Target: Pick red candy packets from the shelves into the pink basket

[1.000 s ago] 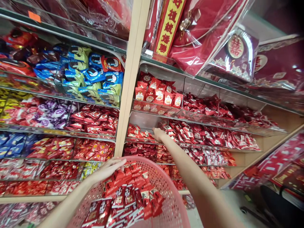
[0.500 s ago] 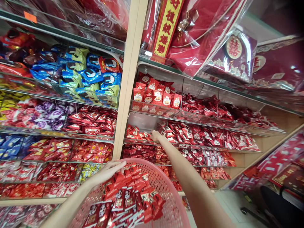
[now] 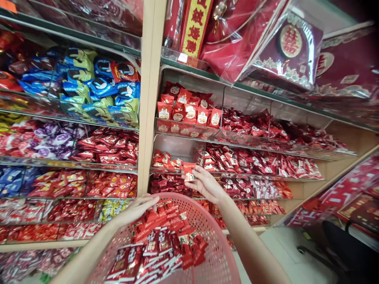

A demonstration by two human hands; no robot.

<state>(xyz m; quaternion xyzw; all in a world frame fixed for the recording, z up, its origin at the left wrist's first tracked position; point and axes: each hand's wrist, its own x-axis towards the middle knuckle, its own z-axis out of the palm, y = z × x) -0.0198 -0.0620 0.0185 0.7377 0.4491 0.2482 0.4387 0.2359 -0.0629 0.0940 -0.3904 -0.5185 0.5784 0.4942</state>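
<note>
My right hand (image 3: 205, 184) is drawn back from the shelf and pinches a small red snack packet (image 3: 189, 172) in front of the middle shelf compartment (image 3: 168, 159), which holds a few similar red packets. My left hand (image 3: 136, 209) grips the far rim of a pink perforated plastic basket (image 3: 207, 232), fingers curled over its edge. The basket holds several red packets with white labels (image 3: 160, 246), piled toward its left side.
Glass-fronted shelves stand ahead, packed with wrapped sweets: blue and yellow packets (image 3: 97, 90) upper left, purple ones (image 3: 50, 140), red ones everywhere else. A beige upright post (image 3: 148, 98) divides the shelving. Large red gift bags (image 3: 281, 47) lie on the top shelf. Floor shows lower right.
My right hand has pulled back out of the shelf compartment toward the basket, now holding a red packet. The left hand stays on the basket rim.
</note>
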